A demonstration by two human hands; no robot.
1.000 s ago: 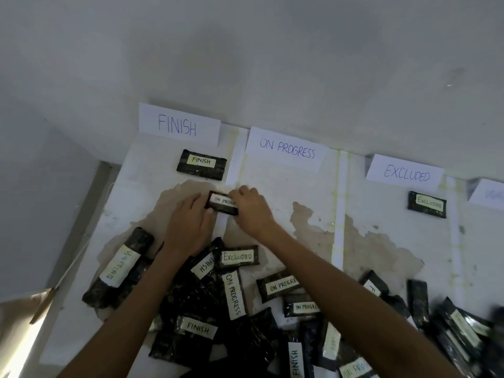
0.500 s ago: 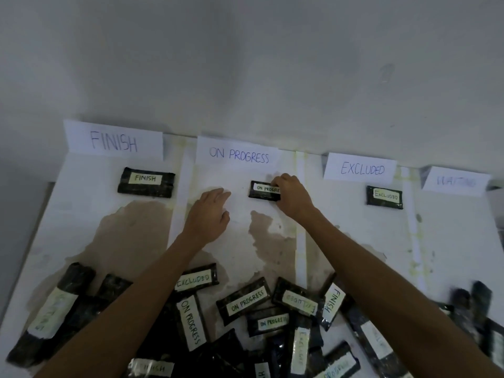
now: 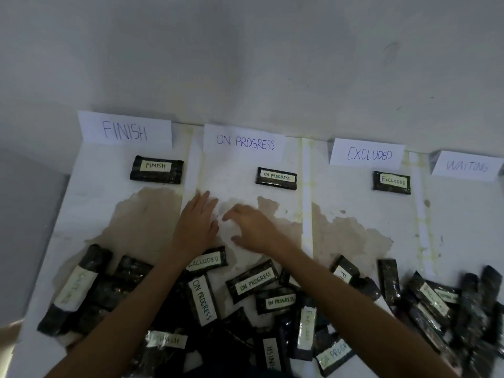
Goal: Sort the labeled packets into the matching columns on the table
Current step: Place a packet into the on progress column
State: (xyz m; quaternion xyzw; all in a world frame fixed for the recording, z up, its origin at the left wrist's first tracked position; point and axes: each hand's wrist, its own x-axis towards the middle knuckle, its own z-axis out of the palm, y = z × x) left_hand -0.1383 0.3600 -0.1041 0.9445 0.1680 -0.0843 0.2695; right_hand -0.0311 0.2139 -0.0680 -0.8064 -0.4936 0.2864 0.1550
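Stained table [image 3: 450,227], FINISH packet [image 3: 156,169], ON PROGRESS packet [image 3: 276,178], EXCLUDED packet [image 3: 392,182] at far end — packet heap [image 3: 245,317] along near edge.

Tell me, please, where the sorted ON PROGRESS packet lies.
Head view: the ON PROGRESS packet lies below the ON PROGRESS sign, on its column's right.

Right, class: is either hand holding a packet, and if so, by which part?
Nothing is held: the left hand and the right hand are both open and empty over the stained white table.
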